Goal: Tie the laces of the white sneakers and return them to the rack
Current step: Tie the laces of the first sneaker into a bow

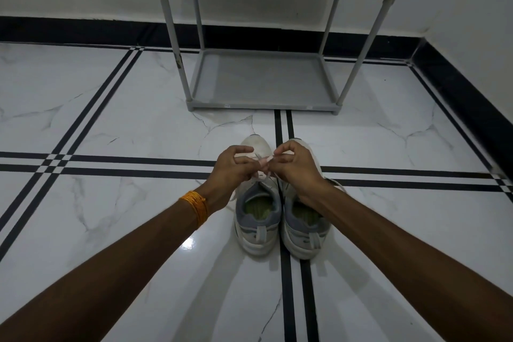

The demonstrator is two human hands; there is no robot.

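The left hand (231,168) and right hand (295,165) each pinch a white lace (262,165) above the left sneaker (256,203). The right sneaker (304,219) touches it on the marble floor (111,125). The grey rack (263,80) beyond shows bare shelves.

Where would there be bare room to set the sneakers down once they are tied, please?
The bottom shelf of the rack is bare between its four posts. Crowded: the laces, where left hand and right hand meet over the sneakers.
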